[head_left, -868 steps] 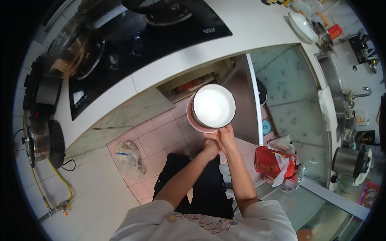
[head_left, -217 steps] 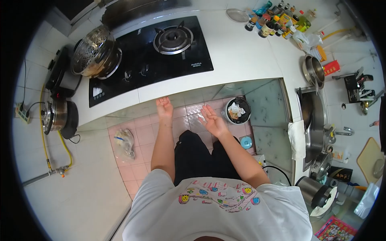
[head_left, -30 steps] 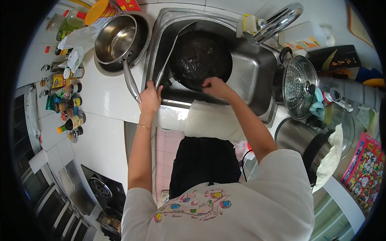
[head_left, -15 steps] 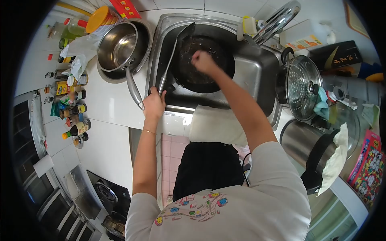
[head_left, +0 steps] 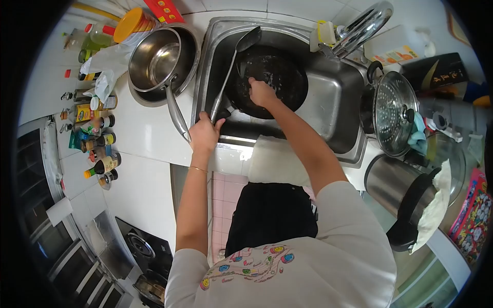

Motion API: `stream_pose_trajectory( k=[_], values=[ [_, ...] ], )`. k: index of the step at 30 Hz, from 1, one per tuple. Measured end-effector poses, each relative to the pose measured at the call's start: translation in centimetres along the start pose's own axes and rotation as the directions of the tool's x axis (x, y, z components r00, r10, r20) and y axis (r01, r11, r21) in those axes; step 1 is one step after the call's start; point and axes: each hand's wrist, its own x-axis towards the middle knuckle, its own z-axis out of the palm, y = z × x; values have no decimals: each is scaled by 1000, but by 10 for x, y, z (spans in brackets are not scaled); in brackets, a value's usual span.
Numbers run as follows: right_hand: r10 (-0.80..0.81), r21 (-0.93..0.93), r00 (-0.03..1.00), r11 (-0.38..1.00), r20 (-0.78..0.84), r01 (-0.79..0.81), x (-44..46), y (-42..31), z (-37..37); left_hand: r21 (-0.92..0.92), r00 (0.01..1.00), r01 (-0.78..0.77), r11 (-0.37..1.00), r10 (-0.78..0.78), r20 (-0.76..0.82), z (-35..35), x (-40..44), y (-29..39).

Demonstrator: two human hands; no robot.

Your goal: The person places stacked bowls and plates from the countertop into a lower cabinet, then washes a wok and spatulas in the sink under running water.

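A round black pan (head_left: 285, 77) sits in the shiny metal sink (head_left: 329, 95). Over the sink's edge, the left hand (head_left: 206, 135) wraps around a silver, black-tipped spatula (head_left: 227, 78). The right hand (head_left: 263, 94) curls over the pan, maybe pinching something; I can't tell. Pushed hard, the wet-looking pan could slide.

The left hand (head_left: 205, 134) covers the lower end of the spatula (head_left: 228, 73), and the writing on the bottles (head_left: 108, 164) is too small.
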Motion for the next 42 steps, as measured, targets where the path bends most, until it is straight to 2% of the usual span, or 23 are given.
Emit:
stream_pose_trajectory(
  k=[1, 2, 5, 8, 11, 13, 15, 17, 18, 19, 22, 24, 26, 29, 30, 32, 34, 37, 40, 42],
  values=[
    [-13, 46, 1000, 999, -8, 13, -4, 5, 2, 0, 1000, 0, 1000, 0, 0, 1, -2, 0],
    [-106, 58, 992, 993, 63, 102, -18, 16, 1, -4, 1000, 3, 1000, -3, 9, 2, -5, 0],
    [-202, 79, 940, 979, 273, 187, -82, 22, -27, -16, 1000, 7, 1000, -6, 14, 1, 0, 0],
    [-157, -33, 966, 985, 205, 167, -70, 11, -26, 0, 999, 13, 1000, -13, 34, 3, -2, -1],
    [-47, -304, 994, 950, 99, 75, -10, 7, -13, 15, 1000, 13, 1000, -13, 14, 6, 0, 0],
    [-41, -420, 999, 906, 14, 44, 5, 23, -12, 11, 1000, 13, 1000, -13, -1, 5, -3, -1],
    [132, -485, 991, 867, 1, -115, -1, 55, -28, 14, 999, 42, 999, -42, 13, 4, -5, 2],
    [98, -558, 994, 828, 44, -57, -51, 84, -60, 14, 999, 43, 999, -43, 7, 2, -6, 5],
    [152, -548, 979, 834, 134, -54, -69, 80, -69, 24, 999, 34, 999, -34, -6, 3, -6, 4],
    [204, -536, 952, 843, 228, -52, -83, 76, -73, 36, 1000, 27, 999, -26, -15, 5, -6, 3],
    [-26, -137, 922, 987, 387, 86, -98, 75, -62, 26, 999, 33, 999, -34, 16, 6, -3, 1],
    [-142, 119, 912, 988, 386, 103, -97, 55, -42, 49, 1000, 6, 999, -7, 7, 12, 0, -3],
    [-157, 244, 929, 967, 335, 76, -83, 19, -33, 70, 1000, 1, 998, -1, 6, 15, -3, -6],
    [-97, -21, 926, 993, 364, 112, -80, 10, -35, 87, 1000, 7, 996, -6, -6, 14, -1, -4],
    [-6, -172, 906, 981, 424, 87, -86, 23, -45, 94, 1000, 12, 995, -11, -11, 15, -3, -4],
    [56, -385, 886, 912, 461, 143, -100, 48, -69, 97, 999, -8, 995, 12, -35, 18, -2, -4],
    [201, -604, 887, 790, 416, 105, -103, 70, -83, 99, 996, -58, 993, 64, -67, 21, -3, -7],
    [264, -651, 925, 759, 272, -26, -87, 80, -96, 91, 998, -47, 995, 50, -36, 13, -5, -2],
    [128, -356, 925, 934, 357, 8, -93, 88, -47, 108, 998, -30, 994, 36, -51, 9, -6, 2],
    [-63, -65, 907, 993, 417, 99, -101, 65, -24, 121, 994, -66, 990, 76, -80, 13, -4, -1]
  ],
)
